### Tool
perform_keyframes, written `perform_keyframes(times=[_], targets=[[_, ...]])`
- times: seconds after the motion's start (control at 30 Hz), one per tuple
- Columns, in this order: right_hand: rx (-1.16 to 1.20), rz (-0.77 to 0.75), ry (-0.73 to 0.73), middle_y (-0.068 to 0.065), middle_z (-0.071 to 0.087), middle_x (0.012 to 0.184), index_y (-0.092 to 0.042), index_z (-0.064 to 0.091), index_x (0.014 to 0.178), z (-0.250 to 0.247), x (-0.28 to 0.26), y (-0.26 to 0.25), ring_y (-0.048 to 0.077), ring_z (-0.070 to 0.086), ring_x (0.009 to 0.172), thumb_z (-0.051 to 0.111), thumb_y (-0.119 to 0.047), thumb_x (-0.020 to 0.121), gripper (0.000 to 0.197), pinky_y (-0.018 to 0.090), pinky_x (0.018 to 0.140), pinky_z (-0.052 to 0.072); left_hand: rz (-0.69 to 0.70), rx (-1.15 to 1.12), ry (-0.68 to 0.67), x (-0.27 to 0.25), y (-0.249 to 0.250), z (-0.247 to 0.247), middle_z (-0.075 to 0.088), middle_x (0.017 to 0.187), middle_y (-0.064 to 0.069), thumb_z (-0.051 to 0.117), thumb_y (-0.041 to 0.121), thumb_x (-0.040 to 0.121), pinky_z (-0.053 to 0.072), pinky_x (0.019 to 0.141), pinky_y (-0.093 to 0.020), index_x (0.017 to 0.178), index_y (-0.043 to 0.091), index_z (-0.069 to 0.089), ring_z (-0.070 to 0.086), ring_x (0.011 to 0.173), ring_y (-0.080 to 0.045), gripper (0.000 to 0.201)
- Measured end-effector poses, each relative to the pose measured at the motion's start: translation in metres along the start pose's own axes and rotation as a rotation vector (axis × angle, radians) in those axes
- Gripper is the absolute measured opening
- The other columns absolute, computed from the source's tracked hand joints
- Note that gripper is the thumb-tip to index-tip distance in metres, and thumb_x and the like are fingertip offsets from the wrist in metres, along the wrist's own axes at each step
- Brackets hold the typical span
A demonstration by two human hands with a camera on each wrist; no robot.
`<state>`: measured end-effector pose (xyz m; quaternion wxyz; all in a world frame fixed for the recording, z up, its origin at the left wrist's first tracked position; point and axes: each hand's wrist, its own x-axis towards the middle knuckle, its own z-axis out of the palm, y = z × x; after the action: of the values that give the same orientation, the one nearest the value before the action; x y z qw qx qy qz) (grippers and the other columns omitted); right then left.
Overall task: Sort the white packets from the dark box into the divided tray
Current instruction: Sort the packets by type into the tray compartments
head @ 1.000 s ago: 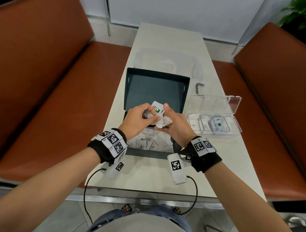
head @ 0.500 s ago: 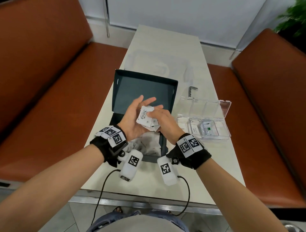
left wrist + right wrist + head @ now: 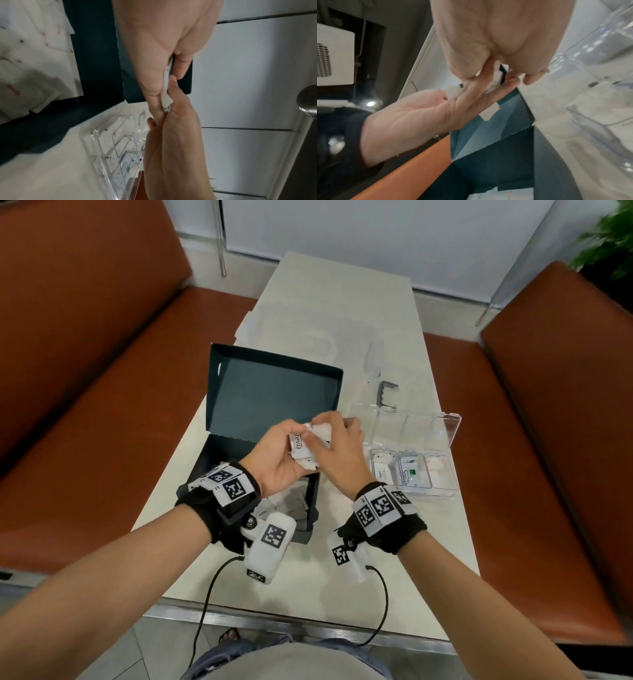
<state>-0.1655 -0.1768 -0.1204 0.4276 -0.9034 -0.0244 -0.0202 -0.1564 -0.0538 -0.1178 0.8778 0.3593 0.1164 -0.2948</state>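
Observation:
Over the dark box, both hands meet around a small stack of white packets; one reads "Stevia". My left hand cups and grips the stack from the left. My right hand pinches packets at the top of the stack from the right. In the left wrist view the thumb and a finger clamp a packet edge. More white packets lie in the box base, partly hidden by my left wrist. The clear divided tray sits right of the box with packets in its near compartments.
The tray's clear lid lies open behind it. A small grey bracket and a clear plastic bag lie farther back on the white table. Orange benches flank the table on both sides.
My left fingers, spread half a second ago, have curled round the stack. My right fingers have shifted to the stack's top edge. Both hands stay over the box.

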Motion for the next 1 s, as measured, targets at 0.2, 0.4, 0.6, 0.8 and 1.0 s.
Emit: perform_keyframes(times=[0.2,0.4,0.6,0.8,1.0], targets=[[0.233,-0.014,0.040,-0.001,0.052,0.112,-0.021,0.067,0.113,-0.030,0.002,0.020,0.011,0.054,0.108,0.054,-0.022,0.095,0.023,0.028,0.095,0.045,0.058,0.089,0.022,0.011,-0.009,0.021,0.069,0.104,-0.020,0.040,0.008,0.102,0.059,0.065,-0.032,0.117,-0.002,0.060,0.071,0.082,-0.024,0.026],[0.394,0.073,0.166,-0.001,0.070,0.102,-0.023,0.072,0.104,-0.055,-0.002,0.037,0.012,0.064,0.094,0.053,-0.006,0.093,0.028,0.033,0.087,0.052,0.110,0.245,0.068,0.016,-0.018,0.025,0.067,0.112,-0.023,0.052,0.004,0.098,0.060,0.064,-0.033,0.119,0.001,0.063,0.071,0.095,-0.030,0.024],[0.662,0.228,0.159,0.016,0.071,0.097,-0.009,0.056,0.123,-0.076,-0.002,0.040,0.027,0.069,0.090,0.061,-0.004,0.090,0.034,0.036,0.077,0.057,0.180,0.373,0.132,0.020,-0.020,0.027,0.068,0.117,-0.021,0.059,0.008,0.095,0.059,0.062,-0.030,0.122,0.006,0.063,0.068,0.105,-0.034,0.027],[0.713,0.231,0.136,0.022,0.068,0.102,0.004,0.062,0.115,-0.082,-0.006,0.039,0.037,0.066,0.096,0.058,0.001,0.091,0.025,0.046,0.084,0.056,0.179,0.452,0.069,0.019,-0.023,0.036,0.073,0.098,-0.012,0.063,0.011,0.093,0.057,0.058,-0.028,0.110,0.011,0.070,0.073,0.084,-0.022,0.019],[0.679,0.283,0.157,0.017,0.067,0.098,-0.001,0.067,0.112,-0.080,-0.007,0.044,0.034,0.066,0.097,0.062,-0.002,0.089,0.023,0.044,0.083,0.057,0.249,0.620,0.118,0.021,-0.029,0.044,0.071,0.092,-0.016,0.070,0.008,0.087,0.056,0.050,-0.026,0.100,0.010,0.071,0.072,0.070,-0.019,0.013]])
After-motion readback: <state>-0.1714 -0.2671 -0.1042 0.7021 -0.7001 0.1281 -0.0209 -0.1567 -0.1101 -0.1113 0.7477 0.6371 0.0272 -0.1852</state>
